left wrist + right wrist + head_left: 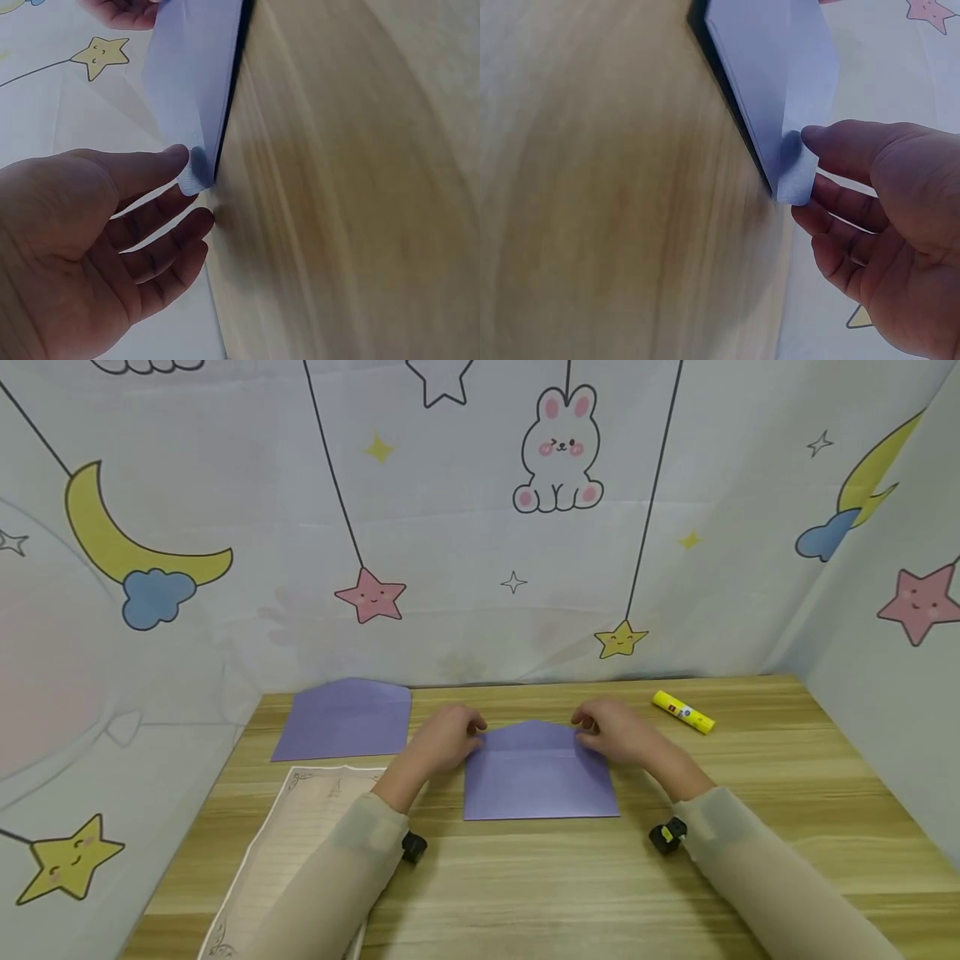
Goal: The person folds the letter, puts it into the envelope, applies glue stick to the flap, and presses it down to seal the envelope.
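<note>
A purple envelope (pixel 540 785) lies in front of me with its pointed flap toward the back. My left hand (pixel 447 737) pinches the flap's left corner; in the left wrist view its thumb (pixel 161 166) presses the near face, with a fingertip behind. On the other side, my right hand (pixel 617 731) pinches the right corner of the flap, the thumb (pixel 829 142) on top in the right wrist view. The flap tilts up from the envelope's body along a crease.
Another purple envelope (pixel 348 722) lies at the back left of the wooden table (pixel 570 893). Lined letter paper (pixel 292 843) with an ornate border is partly under my left sleeve. A yellow glue stick (pixel 682 712) lies at the back right. Behind hangs a white printed cloth (pixel 465 527).
</note>
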Demonstrator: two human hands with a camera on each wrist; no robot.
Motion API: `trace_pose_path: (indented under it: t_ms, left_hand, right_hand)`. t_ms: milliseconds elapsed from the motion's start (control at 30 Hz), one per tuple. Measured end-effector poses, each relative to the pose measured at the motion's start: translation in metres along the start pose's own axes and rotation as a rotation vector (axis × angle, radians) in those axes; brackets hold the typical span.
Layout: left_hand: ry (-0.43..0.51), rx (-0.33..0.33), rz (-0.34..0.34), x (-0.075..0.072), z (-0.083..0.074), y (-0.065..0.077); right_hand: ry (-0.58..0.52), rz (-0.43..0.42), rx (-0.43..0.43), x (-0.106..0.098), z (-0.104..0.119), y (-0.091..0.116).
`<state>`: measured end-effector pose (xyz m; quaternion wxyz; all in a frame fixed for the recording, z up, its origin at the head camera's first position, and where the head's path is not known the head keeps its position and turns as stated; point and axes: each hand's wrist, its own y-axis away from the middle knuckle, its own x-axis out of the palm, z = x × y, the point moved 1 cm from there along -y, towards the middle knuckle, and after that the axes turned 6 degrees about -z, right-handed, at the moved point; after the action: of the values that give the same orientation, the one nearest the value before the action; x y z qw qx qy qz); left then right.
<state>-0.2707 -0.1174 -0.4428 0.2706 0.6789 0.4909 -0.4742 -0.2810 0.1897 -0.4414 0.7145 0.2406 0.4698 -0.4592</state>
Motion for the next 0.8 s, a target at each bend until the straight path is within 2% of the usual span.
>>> trace_pose_path:
  t_ms: [200,500,633,800]
  left_hand:
    - [-0.016,-0.003,-0.006,0.002,0.0,-0.002]
    - [-0.019,-0.009,-0.05,0.003,-0.001,-0.001]
    - [-0.021,0.026,-0.084,0.004,-0.002,0.0]
    - [-0.014,0.082,-0.114,0.002,-0.005,0.003]
  right_hand:
    - [-0.008,-0.008,-0.029,0.003,0.0,-0.001]
    - [0.022,-0.039,-0.003,0.003,0.004,0.0]
    - [0.06,-0.078,-0.046,0.003,0.005,0.003]
    - [0.125,-0.151,-0.142,0.004,0.007,0.009]
